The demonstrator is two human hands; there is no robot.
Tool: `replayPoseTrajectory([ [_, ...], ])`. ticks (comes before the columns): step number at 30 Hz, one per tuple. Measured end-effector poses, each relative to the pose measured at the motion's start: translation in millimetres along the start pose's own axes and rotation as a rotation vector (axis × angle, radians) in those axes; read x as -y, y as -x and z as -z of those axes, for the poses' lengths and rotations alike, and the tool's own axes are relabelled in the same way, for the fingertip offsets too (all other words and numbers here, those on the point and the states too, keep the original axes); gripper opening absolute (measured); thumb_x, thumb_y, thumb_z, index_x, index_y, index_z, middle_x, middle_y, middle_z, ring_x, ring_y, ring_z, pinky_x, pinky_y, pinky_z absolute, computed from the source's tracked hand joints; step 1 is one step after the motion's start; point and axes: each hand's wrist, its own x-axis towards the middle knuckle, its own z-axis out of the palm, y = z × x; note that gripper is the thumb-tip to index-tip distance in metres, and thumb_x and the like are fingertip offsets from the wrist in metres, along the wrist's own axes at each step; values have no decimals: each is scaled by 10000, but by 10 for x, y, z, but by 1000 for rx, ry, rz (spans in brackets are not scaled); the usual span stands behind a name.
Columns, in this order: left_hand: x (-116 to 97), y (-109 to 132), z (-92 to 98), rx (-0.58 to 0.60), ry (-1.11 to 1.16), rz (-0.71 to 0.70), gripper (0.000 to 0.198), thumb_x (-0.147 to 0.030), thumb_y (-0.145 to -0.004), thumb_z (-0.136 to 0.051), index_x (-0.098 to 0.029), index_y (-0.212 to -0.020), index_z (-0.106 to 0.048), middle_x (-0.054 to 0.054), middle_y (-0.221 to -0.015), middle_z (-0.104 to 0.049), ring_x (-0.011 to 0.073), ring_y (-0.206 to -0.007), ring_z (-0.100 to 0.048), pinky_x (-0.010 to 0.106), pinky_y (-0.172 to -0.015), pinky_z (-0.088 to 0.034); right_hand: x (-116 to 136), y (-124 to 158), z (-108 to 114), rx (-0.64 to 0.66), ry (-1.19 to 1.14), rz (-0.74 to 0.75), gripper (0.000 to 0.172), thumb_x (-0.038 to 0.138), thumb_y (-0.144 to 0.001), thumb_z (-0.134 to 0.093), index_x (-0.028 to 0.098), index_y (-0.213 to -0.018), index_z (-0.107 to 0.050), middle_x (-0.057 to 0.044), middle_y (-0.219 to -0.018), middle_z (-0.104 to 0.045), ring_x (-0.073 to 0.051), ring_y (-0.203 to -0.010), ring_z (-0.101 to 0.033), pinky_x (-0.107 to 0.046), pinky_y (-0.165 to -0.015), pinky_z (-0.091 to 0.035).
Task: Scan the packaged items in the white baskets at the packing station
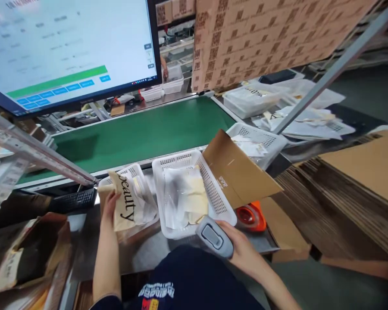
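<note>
Bag (124, 202): lettered "beauty", partly covering the left basket (137, 168).
Left hand (109, 206): fingers closed on its edge.
Right hand (230, 236): fingers, partly hidden, holding the scanner (215, 237).
Scanner: at the near edge of the middle basket (161, 206).

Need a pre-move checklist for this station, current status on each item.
1. Left hand gripping the "beauty" bag: ok, held at its edge.
2. Right hand holding the grey handheld device: ok.
3. Bag's label code facing the camera: cannot tell, none legible here.
4. Middle basket empty: not ok, packages inside.
5. Monitor lit: ok.
6. On-screen entry matches the bag: cannot tell, text too blurred.
</note>
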Motion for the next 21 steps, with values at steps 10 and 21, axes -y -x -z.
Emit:
replayPoseTrajectory([
  [10,-1013,1000,-1120,97,161,-494,380,-345,-694,-876,-221,-741,-520,43,-1336,-673,332,-1366,-607,476,-1186,-499,633,-705,143,-122,-449,11,530,439,-766,-905,226,-1204,-696,-99,-1155,-812,-318,-1098,-775,-506,-1060,-630],
  [21,-84,753,-1964,313,-179,-316,344,-268,-946,-692,-223,-1285,-656,142,-1483,-646,346,-1482,-554,546,-1269,-418,283,-598,904,-83,368,-362,309,415,-854,-742,182,-1046,-680,-142,-1130,-762,-323,-1061,-739,-393,-903,-573],
])
